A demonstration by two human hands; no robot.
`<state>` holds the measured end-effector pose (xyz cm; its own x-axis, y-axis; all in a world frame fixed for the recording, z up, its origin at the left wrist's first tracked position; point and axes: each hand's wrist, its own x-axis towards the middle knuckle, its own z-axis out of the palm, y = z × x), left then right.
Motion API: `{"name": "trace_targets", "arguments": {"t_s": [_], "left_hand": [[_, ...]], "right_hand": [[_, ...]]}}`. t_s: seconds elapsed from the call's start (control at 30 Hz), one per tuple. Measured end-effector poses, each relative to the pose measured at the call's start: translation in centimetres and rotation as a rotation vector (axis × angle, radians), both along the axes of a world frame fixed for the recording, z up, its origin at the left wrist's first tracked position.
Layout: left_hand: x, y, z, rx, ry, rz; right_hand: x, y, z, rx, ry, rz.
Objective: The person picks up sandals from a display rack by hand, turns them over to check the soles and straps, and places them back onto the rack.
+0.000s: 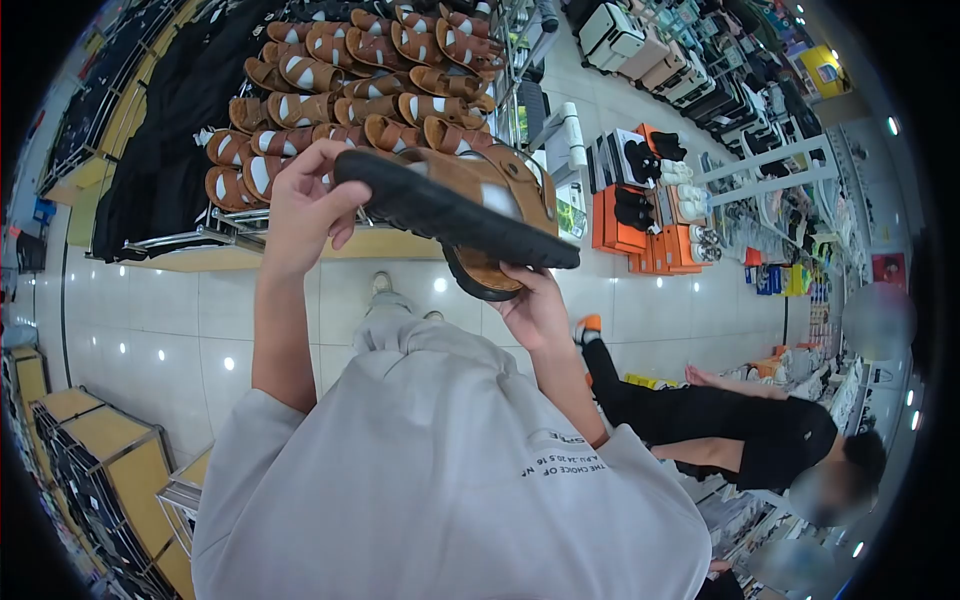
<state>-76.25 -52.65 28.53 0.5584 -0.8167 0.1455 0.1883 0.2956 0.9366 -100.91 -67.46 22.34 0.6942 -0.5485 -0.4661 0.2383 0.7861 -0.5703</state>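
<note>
A pair of brown strapped sandals with black soles is held up in front of me. My left hand [312, 208] pinches one end of the upper sandal [465, 218], which is turned on its side with the sole edge facing me. The other sandal [478, 270] sits behind and below it, partly hidden, its tan insole showing. My right hand [538, 308] grips the lower sandal's near end, thumb on the insole. White filling shows inside the upper sandal. Just beyond my left hand, rows of similar brown sandals [375, 82] lie on a display.
Dark folded clothes [170, 130] lie left of the sandal rows. A metal rail [185, 240] edges the display. Orange shoe boxes [620, 225] with shoes on top stand to the right, near suitcases [655, 60]. A person in black [720, 415] is at the lower right.
</note>
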Motion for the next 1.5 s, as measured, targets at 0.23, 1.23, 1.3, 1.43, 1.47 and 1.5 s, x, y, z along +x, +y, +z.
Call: {"name": "trace_targets", "arguments": {"t_s": [0.23,1.23,1.3,1.43,1.47,1.5], "left_hand": [[-0.7,-2.4,3.4,0.228,0.089,0.201],[2.4,1.1,-5.9,-0.070,0.213,-0.189],[0.1,2.2,-10.7,0.088,0.683,-0.139],[-2.9,3.9,-16.1,0.230,0.872,-0.182],[-3.3,3.6,-15.0,0.229,0.881,-0.137],[-3.7,3.3,-13.9,0.228,0.891,-0.090]], "right_hand": [[-0.8,1.2,-1.3,-0.040,-0.004,0.063],[-2.4,-0.4,-1.9,-0.478,0.080,-0.179],[-2.6,-1.1,-1.9,-0.563,0.074,-0.167],[-2.5,-1.5,-2.4,-0.781,0.114,-0.048],[-2.4,-1.7,-2.8,-0.723,0.085,-0.019],[-2.1,-1.6,-3.1,-0.664,0.059,0.011]]}}
